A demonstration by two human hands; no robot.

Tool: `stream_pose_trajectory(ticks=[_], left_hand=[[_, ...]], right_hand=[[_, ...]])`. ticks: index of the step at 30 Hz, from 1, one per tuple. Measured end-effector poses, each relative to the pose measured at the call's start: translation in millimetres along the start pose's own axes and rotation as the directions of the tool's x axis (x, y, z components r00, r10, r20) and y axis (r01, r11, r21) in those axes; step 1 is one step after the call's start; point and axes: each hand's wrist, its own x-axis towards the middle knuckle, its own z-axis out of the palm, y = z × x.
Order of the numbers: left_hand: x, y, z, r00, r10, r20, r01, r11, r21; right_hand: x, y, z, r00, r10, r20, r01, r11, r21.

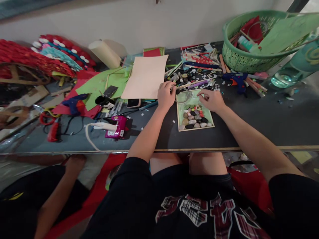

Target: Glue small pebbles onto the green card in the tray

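Observation:
My left hand (166,95) is closed at the left edge of a clear ring (183,95) that looks like a roll of tape, its fingers curled against the rim. The ring lies over the top left of a small framed panel (181,114) with a pale green ground. Pebbles (193,118) in grey, black, white, brown and red cover the panel's lower part. Over the panel's top right corner, my right hand (211,99) has thumb and forefinger drawn into a pinch; anything between them is too small to make out.
A beige sheet (147,76) lies beyond my left hand, beside a phone (134,103). Loose pebbles (183,78), sticks and scraps spread behind the panel. Blue glue guns (235,81), a green basket (251,58), a bottle (291,73), scissors (47,116) and a pink power adapter (116,127) stand around. Another person's arm (59,189) is at left.

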Motion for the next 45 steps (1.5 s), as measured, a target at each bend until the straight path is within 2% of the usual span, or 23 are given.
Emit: stream_pose_trajectory(ticks=[3, 5, 7, 14, 17, 20, 24, 29, 34, 39, 45], left_hand=[[-2.8, 4.1, -2.7, 0.986, 0.075, 0.147, -0.072, 0.997, -0.029], [-2.4, 6.5, -4.5, 0.982, 0.042, 0.186, -0.038, 0.999, -0.026], [-1.1, 8.3, -5.9, 0.981, 0.012, 0.196, -0.009, 1.000, -0.016], [-1.1, 12.9, -9.4, 0.981, 0.066, 0.180, -0.072, 0.997, 0.026], [-3.3, 14.9, -9.8, 0.993, 0.008, 0.114, -0.014, 0.998, 0.053], [-3.3, 14.7, -9.3, 0.998, -0.057, 0.028, 0.056, 0.998, 0.033], [2.4, 3.1, -4.3, 0.992, -0.124, -0.013, 0.123, 0.989, -0.082], [10.6, -21.2, 9.6, 0.988, -0.082, -0.128, 0.054, 0.978, -0.203], [10.0, -26.6, 17.6, 0.997, -0.034, -0.063, 0.024, 0.986, -0.163], [7.7, -10.3, 6.3, 0.997, -0.060, -0.041, 0.058, 0.997, -0.048], [6.1, -5.3, 0.8, 0.996, -0.071, -0.044, 0.069, 0.996, -0.055]], right_hand=[[-0.8, -3.3, -6.5, 0.987, -0.049, 0.154, 0.049, 0.999, 0.001], [-1.3, -5.3, -11.2, 0.964, -0.073, 0.256, 0.077, 0.997, -0.006], [-1.4, -6.4, -14.5, 0.949, -0.074, 0.307, 0.081, 0.997, -0.012], [-1.7, -1.6, -9.4, 0.963, -0.109, 0.247, 0.101, 0.994, 0.045], [-1.6, 2.9, -6.6, 0.970, -0.144, 0.197, 0.122, 0.986, 0.118], [-0.9, 6.7, -6.4, 0.963, -0.171, 0.206, 0.129, 0.971, 0.204], [0.1, 8.6, -5.8, 0.959, -0.169, 0.226, 0.102, 0.954, 0.280], [2.0, 10.7, -8.2, 0.971, -0.126, 0.201, 0.065, 0.956, 0.287], [0.8, 15.7, -19.8, 0.963, -0.162, 0.216, 0.102, 0.959, 0.264], [-2.3, 14.2, -21.1, 0.959, -0.161, 0.235, 0.098, 0.961, 0.259], [-1.0, 12.5, -17.4, 0.962, -0.140, 0.232, 0.080, 0.964, 0.252]])
